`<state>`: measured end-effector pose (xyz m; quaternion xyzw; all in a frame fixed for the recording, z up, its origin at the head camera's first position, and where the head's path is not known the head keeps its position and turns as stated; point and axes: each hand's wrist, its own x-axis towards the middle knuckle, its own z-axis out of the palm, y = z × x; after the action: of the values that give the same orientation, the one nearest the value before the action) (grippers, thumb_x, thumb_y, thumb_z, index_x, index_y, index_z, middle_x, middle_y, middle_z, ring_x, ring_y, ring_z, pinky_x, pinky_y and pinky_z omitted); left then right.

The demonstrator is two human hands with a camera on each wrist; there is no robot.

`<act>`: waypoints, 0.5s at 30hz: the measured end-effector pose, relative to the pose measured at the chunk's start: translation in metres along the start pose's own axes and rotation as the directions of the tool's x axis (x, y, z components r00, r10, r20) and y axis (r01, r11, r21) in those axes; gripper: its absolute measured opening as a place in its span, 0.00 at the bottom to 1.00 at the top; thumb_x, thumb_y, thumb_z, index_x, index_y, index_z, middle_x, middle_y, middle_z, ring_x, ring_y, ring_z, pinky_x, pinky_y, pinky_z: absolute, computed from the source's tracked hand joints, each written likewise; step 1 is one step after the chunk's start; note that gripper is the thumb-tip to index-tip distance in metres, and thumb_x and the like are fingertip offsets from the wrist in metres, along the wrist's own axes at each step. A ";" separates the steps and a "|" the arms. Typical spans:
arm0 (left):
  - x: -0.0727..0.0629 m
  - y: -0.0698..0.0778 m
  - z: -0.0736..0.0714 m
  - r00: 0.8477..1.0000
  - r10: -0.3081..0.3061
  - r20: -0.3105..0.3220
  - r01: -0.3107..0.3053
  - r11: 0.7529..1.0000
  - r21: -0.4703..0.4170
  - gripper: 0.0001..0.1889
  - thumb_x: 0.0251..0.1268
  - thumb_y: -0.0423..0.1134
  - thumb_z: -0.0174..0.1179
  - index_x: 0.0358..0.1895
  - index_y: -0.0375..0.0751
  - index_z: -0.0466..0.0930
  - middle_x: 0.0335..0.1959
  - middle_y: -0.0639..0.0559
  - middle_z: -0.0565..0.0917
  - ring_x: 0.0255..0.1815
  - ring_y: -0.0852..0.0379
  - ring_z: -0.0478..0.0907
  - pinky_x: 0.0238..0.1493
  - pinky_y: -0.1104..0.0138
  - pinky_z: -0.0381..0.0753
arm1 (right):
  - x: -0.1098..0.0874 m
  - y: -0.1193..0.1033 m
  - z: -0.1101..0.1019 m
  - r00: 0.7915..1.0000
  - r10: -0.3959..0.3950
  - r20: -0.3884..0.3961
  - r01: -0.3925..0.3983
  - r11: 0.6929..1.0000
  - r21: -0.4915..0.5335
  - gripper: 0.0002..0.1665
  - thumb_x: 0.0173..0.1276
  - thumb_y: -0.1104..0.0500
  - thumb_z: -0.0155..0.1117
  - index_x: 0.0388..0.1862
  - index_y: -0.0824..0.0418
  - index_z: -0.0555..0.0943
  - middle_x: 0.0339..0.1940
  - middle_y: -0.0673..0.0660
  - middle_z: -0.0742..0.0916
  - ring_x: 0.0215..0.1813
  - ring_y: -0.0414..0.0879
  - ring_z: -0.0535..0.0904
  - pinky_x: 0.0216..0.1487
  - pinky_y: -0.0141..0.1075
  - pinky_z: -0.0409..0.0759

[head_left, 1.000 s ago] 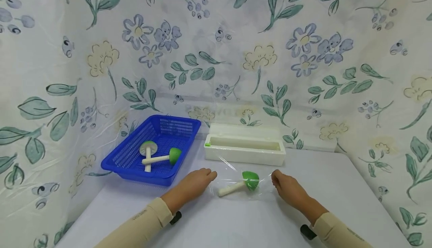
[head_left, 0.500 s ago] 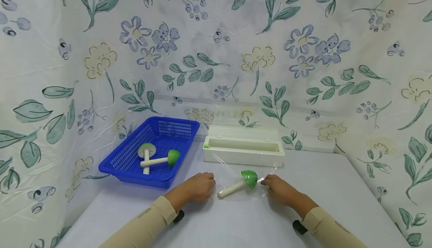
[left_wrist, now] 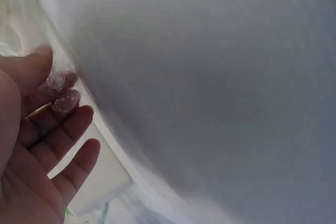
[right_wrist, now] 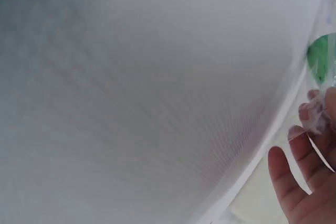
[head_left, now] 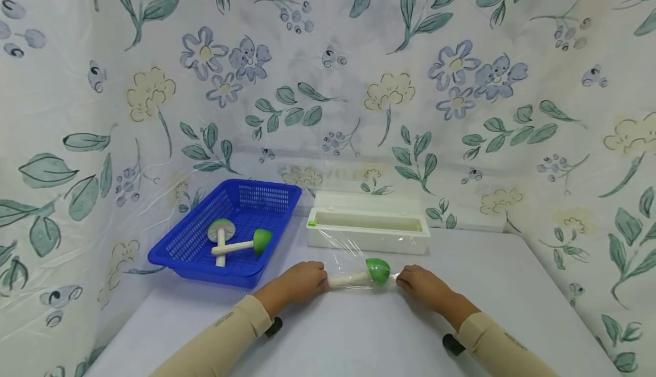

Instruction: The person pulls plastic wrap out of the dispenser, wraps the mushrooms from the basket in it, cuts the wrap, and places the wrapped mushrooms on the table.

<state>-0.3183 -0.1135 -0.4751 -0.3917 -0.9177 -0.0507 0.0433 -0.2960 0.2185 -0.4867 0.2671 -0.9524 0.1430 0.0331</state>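
A toy mushroom (head_left: 378, 271) with a green cap and white stem lies on the table between the two hands, covered by clear cling film (head_left: 340, 257). The film stretches back to a long white dispenser box (head_left: 366, 242). My left hand (head_left: 303, 282) is at the stem end; in the left wrist view its thumb and fingers pinch bunched film (left_wrist: 55, 83). Beyond the cap, my right hand (head_left: 424, 287) pinches a gathered end of film, also seen crumpled at its fingertips (right_wrist: 303, 113) in the right wrist view.
A blue plastic basket (head_left: 176, 254) at the left holds two more green-capped toy mushrooms (head_left: 262, 241). The dispenser box stands at the back with its lid raised, near the flower-patterned curtain (head_left: 328, 109). White cloth covers the table (head_left: 369, 337).
The right hand has moved left, close to the cap, gathering the film. The mushroom's stem has swung to lie nearly level, and the film is drawn tighter around it.
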 end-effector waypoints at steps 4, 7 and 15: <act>-0.001 -0.006 0.003 1.000 -0.014 -0.004 0.013 0.998 -0.069 0.09 0.71 0.41 0.56 0.33 0.44 0.82 0.26 0.60 0.69 0.26 0.62 0.68 0.33 0.64 0.74 | 0.002 0.001 0.000 0.999 0.045 -0.028 -0.041 0.993 0.112 0.07 0.73 0.60 0.58 0.39 0.58 0.83 0.33 0.43 0.79 0.40 0.41 0.77 0.45 0.41 0.78; -0.001 -0.009 0.003 0.999 -0.050 0.004 0.050 0.988 -0.148 0.10 0.74 0.40 0.52 0.34 0.44 0.80 0.27 0.59 0.69 0.28 0.61 0.68 0.35 0.63 0.74 | 0.005 0.001 0.001 0.995 0.083 -0.050 -0.071 0.975 0.210 0.08 0.74 0.61 0.56 0.36 0.58 0.81 0.33 0.44 0.78 0.37 0.40 0.74 0.41 0.40 0.76; 0.006 -0.012 -0.002 0.990 -0.137 -0.013 0.122 0.918 -0.376 0.14 0.78 0.38 0.44 0.29 0.45 0.71 0.25 0.57 0.70 0.30 0.58 0.69 0.36 0.59 0.71 | 0.016 0.006 0.008 0.967 0.250 -0.050 -0.218 0.912 0.347 0.11 0.78 0.57 0.50 0.36 0.57 0.77 0.30 0.47 0.79 0.34 0.42 0.73 0.37 0.39 0.74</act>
<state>-0.3310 -0.1172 -0.4725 -0.3301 -0.9140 -0.2353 -0.0178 -0.3127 0.2132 -0.4937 0.1456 -0.9361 0.3198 0.0139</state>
